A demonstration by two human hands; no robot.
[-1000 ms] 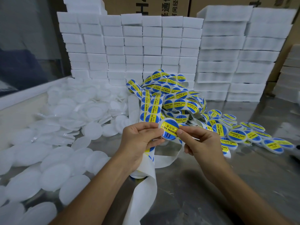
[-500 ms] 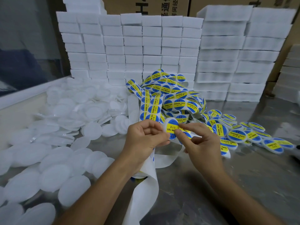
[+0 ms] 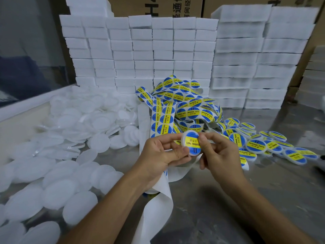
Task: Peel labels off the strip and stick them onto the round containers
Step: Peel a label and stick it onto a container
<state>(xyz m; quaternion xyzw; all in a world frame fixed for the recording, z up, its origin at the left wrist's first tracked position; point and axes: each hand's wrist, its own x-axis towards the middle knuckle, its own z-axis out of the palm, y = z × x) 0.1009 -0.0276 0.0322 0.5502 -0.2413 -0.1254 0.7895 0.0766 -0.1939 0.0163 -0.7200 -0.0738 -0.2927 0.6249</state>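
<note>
Left hand: our left hand (image 3: pixel 159 153) sits at the centre of the frame, fingers curled; thumb and fingertips pinch the left rim of the round container (image 3: pixel 190 144), and the spent white backing strip (image 3: pixel 154 205) trails out from under the palm toward the lower centre.
Right hand: our right hand (image 3: pixel 219 155) is just right of centre, thumb pressed on the label's right side, the other fingers curled behind the container.
Container in hand: held between both hands, tilted toward us, a blue-and-yellow label (image 3: pixel 191 143) reading SOLDERING PASTE lying on its face.
Label strip: a tangled heap of the label strip (image 3: pixel 186 106) lies on the table just above the hands, one length running down to the left hand.
Unlabelled containers: we see a wide pile of plain white containers (image 3: pixel 73 131) across the left half of the frame, from middle left to lower left.
Labelled containers: a loose group of finished containers (image 3: pixel 263 145) lies to the right of the right hand, at middle right.
Table: grey reflective table (image 3: pixel 228 199), bare at lower right.
Background: stacks of white foam blocks (image 3: pixel 158 50) across the top, brown cardboard boxes (image 3: pixel 175 6) behind them.
</note>
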